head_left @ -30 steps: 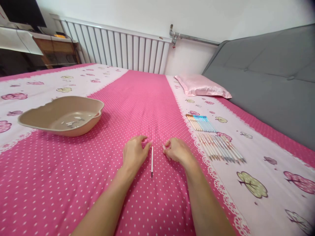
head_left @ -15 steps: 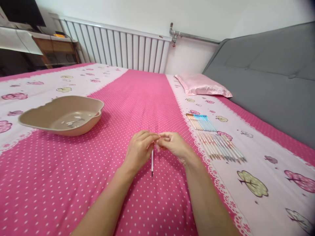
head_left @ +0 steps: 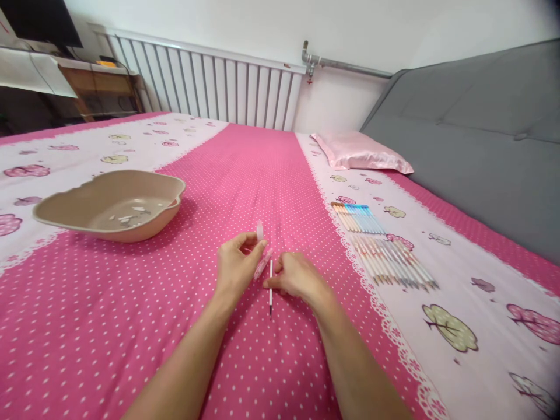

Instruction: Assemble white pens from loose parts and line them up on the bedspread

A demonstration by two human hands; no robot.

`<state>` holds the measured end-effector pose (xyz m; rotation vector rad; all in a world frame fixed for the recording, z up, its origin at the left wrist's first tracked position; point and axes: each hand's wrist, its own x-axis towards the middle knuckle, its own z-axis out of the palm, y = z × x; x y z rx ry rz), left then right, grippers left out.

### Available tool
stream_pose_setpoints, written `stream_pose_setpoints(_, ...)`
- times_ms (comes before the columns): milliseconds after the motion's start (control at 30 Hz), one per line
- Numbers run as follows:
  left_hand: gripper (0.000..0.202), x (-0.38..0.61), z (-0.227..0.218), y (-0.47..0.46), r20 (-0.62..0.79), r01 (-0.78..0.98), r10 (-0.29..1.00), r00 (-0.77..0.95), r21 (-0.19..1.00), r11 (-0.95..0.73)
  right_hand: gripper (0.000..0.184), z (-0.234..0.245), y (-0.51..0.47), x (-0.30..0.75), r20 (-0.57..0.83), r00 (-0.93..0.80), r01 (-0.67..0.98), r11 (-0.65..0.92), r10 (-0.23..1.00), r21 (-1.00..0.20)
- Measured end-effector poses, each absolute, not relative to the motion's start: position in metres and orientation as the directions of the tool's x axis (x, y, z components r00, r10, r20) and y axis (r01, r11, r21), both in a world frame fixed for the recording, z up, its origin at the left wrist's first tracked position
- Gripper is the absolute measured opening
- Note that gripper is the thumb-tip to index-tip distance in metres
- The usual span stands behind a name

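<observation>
Pen refill (head_left: 270,294) lies flat on the bed (head_left: 262,169), on the pink dotted strip right in front of you, btw your two hands.

Biggest first: the bed fills most of the view, w/ a grey headboard (head_left: 472,146) along the right and a white radiator (head_left: 210,87) at the far wall. A beige tray (head_left: 109,231) sits well off to your left, a few small white bits (head_left: 129,217) in it. A pink pillow (head_left: 359,154) is far right, near the headboard. A row of pens (head_left: 385,248) lies side by side on the pale strip, right of your hands and apart from them.

Your left hand (head_left: 234,271) is closed on a pale pink pen barrel (head_left: 263,263): thumb & fingers pinch its middle, and the ends poke out above & below. Your right hand (head_left: 297,277) is curled, fingertips (head_left: 268,283) down at the refill's upper half, touching or just beside it. Can't tell if it's gripped.

Handling, my read: the refill is v. light, thin, a bit bendy & slick, and will prob. roll or sink into the soft sheet. Pinch it nr the middle w/ thumb + forefinger and keep off the dark tip end nearest you. The barrel looks light, stiff & smooth, so hold it mid-length, not too hard.
</observation>
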<state>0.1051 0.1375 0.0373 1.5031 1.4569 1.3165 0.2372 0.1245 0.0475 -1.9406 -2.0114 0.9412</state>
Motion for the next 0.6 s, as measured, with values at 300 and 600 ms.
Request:
stream_pose_setpoints(300, 0.028, 0.106, 0.038, 0.137, 0.169, 0.243, 0.981, -0.100, 0.960, -0.141, 0.031, 0.056, 0.123, 0.245, -0.207, -0.090, 0.784, -0.059, 0.974, -0.618)
stream_pose_setpoints(600, 0.028, 0.111, 0.034, 0.133, 0.182, 0.370, 0.983, 0.004, 0.913, -0.170, 0.068, 0.086, 0.119, 0.263, 0.234, 0.151, 0.374, 0.164, 0.960, -0.913)
